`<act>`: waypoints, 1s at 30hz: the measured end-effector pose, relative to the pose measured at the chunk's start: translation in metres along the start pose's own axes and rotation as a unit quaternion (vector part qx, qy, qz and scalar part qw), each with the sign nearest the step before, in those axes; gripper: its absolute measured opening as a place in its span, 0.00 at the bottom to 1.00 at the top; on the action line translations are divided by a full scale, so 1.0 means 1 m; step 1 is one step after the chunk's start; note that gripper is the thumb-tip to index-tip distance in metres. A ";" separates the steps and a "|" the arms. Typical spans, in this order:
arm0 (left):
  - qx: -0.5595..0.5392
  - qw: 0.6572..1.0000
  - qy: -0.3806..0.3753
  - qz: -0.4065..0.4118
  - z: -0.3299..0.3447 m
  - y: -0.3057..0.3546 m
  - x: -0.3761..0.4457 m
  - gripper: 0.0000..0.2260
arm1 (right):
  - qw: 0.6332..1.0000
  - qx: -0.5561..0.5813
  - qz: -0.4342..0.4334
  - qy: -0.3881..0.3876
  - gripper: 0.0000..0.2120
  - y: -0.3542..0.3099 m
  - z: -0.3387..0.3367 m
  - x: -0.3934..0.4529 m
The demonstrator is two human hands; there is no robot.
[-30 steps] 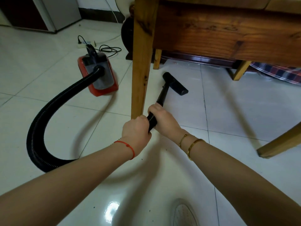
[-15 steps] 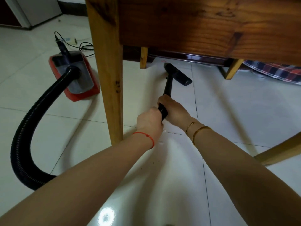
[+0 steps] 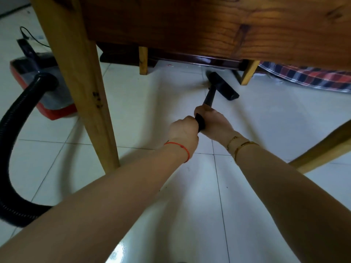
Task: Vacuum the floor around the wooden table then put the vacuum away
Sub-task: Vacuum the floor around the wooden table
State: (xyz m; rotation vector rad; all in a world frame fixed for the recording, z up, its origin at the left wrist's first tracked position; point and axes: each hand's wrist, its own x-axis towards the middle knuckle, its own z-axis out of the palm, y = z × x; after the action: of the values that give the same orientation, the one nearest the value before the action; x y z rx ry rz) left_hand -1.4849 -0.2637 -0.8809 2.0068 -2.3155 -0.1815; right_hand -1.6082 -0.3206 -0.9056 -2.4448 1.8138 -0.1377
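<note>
A black vacuum wand (image 3: 209,98) runs from my hands to a flat black floor head (image 3: 223,86) on the white tiles under the wooden table (image 3: 190,27). My left hand (image 3: 183,132) grips the wand's near end. Just ahead of it, my right hand (image 3: 213,123) grips the wand too. The red and grey vacuum body (image 3: 47,103) sits on the floor at the left, partly hidden behind a table leg (image 3: 85,95). Its ribbed black hose (image 3: 11,149) loops down the left edge and passes under my left arm.
Two far table legs (image 3: 143,60) (image 3: 248,73) stand beyond the floor head, and a slanted wooden leg (image 3: 322,147) enters at the right. Dark furniture base (image 3: 190,60) lines the back. Plaid cloth (image 3: 303,76) lies at the back right. A black cord (image 3: 28,36) trails behind the vacuum.
Both hands have pushed the wand forward, so the floor head has slid further under the table toward the far legs. My view has dropped lower and closer to the table.
</note>
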 end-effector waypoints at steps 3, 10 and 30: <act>-0.013 1.000 0.003 0.027 0.001 -0.005 -0.014 0.10 | 0.999 -0.018 -0.035 0.004 0.08 -0.005 0.000 -0.017; -0.015 1.000 -0.003 0.007 -0.012 -0.044 -0.072 0.10 | 0.989 0.016 -0.143 0.025 0.09 -0.056 -0.002 -0.048; 0.101 0.994 -0.009 -0.046 -0.107 -0.185 -0.229 0.08 | 0.967 0.194 -0.167 -0.007 0.14 -0.266 -0.009 -0.099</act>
State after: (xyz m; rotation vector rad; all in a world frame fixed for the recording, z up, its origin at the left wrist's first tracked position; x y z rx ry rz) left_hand -1.2562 -0.0670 -0.7949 2.2156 -2.3375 0.0314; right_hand -1.3855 -0.1487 -0.8635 -2.4219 1.2091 -0.4516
